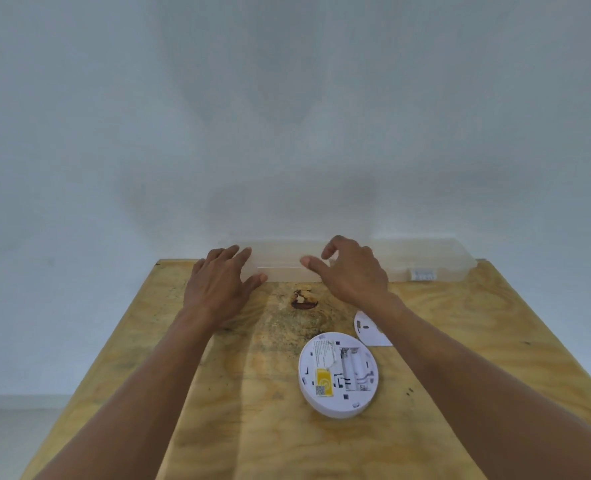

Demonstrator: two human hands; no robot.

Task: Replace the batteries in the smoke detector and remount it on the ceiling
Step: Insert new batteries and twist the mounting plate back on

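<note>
Both bare arms reach forward, left hand (219, 284) spread flat, right hand (351, 270) loosely curled, fingers parted.

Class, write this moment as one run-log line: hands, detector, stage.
left hand open by clear box | right hand open, over box | smoke detector face-down, compartment without batteries | stage: reaching for box

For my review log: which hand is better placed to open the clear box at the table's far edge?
Probably right. The right hand hovers over the clear box with fingers curled near its lid; the left hand lies flatter at the box's left end.
</note>
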